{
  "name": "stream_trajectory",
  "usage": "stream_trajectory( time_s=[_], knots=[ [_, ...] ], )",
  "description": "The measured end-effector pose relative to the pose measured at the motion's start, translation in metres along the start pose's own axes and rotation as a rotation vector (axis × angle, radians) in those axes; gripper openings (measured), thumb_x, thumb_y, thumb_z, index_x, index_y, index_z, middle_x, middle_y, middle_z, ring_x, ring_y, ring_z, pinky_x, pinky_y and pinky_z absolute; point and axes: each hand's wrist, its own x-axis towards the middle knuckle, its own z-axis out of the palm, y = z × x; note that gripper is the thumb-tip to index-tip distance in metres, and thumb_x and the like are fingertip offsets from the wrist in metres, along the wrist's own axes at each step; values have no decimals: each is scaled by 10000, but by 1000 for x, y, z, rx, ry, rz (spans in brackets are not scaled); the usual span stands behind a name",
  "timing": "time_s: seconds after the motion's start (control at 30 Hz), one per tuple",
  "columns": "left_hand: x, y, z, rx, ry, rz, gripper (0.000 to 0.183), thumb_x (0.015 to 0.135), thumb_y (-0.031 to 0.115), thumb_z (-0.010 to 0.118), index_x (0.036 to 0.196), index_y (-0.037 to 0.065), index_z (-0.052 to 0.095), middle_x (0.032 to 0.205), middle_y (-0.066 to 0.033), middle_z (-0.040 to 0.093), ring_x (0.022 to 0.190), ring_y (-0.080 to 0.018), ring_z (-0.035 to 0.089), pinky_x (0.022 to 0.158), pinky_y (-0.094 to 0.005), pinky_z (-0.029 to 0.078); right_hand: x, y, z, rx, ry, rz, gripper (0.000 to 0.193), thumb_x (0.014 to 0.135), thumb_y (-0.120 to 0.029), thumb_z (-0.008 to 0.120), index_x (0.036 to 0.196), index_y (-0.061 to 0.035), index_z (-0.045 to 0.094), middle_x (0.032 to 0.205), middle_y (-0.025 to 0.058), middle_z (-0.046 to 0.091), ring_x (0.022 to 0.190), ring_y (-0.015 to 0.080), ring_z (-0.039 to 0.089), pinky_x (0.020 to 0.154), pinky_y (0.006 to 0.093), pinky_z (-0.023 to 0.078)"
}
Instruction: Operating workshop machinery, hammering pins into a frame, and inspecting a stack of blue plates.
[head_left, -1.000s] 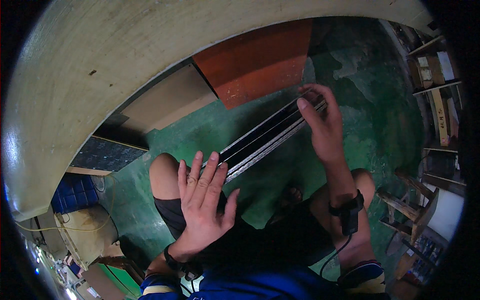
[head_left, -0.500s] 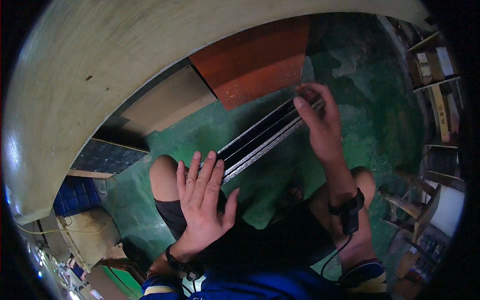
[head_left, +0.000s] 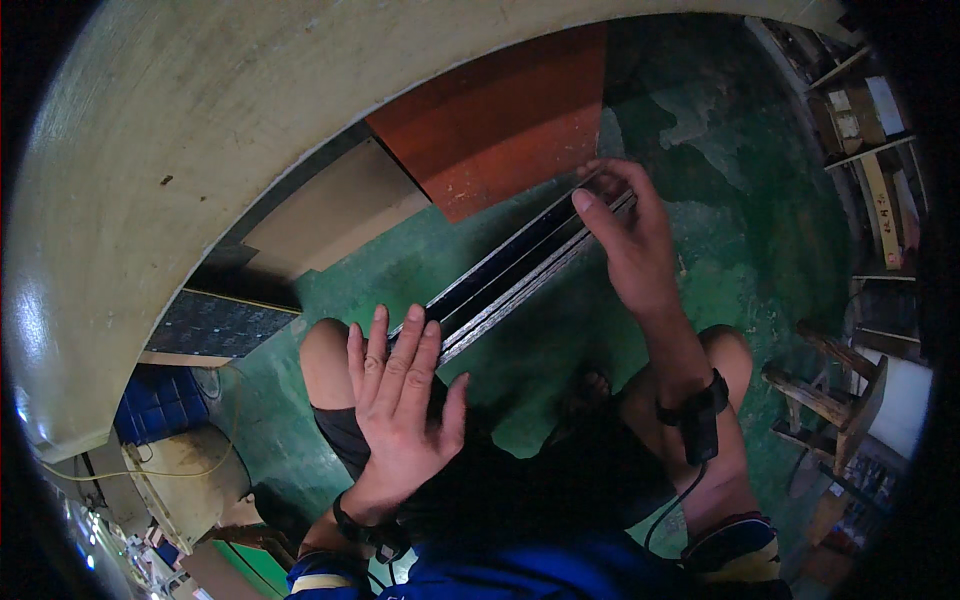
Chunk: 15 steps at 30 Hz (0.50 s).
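Note:
Long, narrow dark pieces with pale, rough edges, which look like thin boards seen edge-on (head_left: 515, 270), slant above the floor between my knees, lower left to upper right. I cannot tell exactly what they are. My right hand (head_left: 635, 245) holds their upper right end, thumb on the near side and fingers curled over the far side. At the lower left end my left hand (head_left: 405, 400) rests against them, its fingers stretched out and slightly spread, thumb apart. Part of that end is hidden behind those fingers.
A pale curved surface (head_left: 200, 130) arches over the top left. Under it stand an orange-red panel (head_left: 510, 120), a tan board (head_left: 335, 205) and a dark slab (head_left: 225, 322). A blue crate (head_left: 160, 400) sits at left. At right are a wooden stool (head_left: 850, 400) and shelving (head_left: 870, 160).
My right hand and the dark boards have shifted slightly left and up. My left hand has moved a little left. Both hands keep their poses.

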Motion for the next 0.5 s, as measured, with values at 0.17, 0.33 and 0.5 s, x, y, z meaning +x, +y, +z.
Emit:
stream_trajectory(
  time_s=[0.17,0.33,0.5],
  knots=[
    [1,-1,0,-1,3,-4,639,760,45,778,1365,-35,590,1463,-224,557,1417,-485,438,1199,-611,239,1,0,0,-10,0,-12,334,932,-163,743,1189,-16,591,1064,64,629,1013,155,573,935,317,456],
    [2,0,-1,-7,9,-1,634,756,35,781,1358,-37,597,1451,-227,567,1414,-490,440,1198,-613,240,1,3,-2,-76,-8,-18,327,933,-160,739,1191,-22,593,1064,60,631,1027,150,559,947,313,444],
    [1,0,0,-8,14,-10,622,761,34,777,1354,-36,601,1446,-226,571,1415,-490,439,1200,-618,235,1,-2,0,-42,-9,-11,325,932,-159,739,1190,-24,594,1055,59,629,1030,152,554,948,312,440]
  ],
)
